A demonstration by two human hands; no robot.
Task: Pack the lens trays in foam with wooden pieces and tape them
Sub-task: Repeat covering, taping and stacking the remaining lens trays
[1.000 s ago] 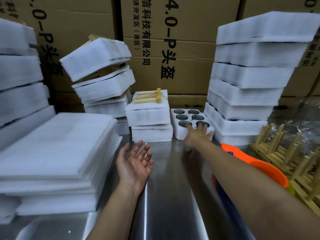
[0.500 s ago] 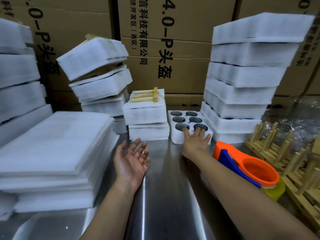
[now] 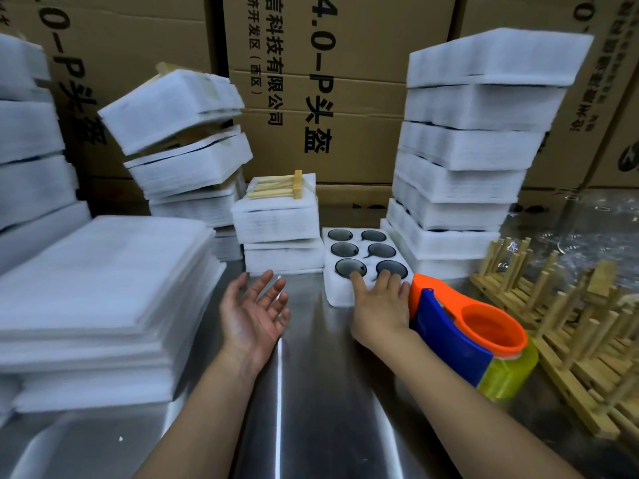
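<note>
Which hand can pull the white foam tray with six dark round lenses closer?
Right. The right hand rests its fingers on the white foam tray of six dark round lenses, at its near edge. The left hand is palm-up, apart from the tray.

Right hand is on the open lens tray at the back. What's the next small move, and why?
Probably slide the lens tray toward you onto the bare steel table. The right hand rests its fingers on the near edge, the left hand is open, palm up, beside it, and the tray sits between foam stacks at the back, with little room to wrap it.
</note>
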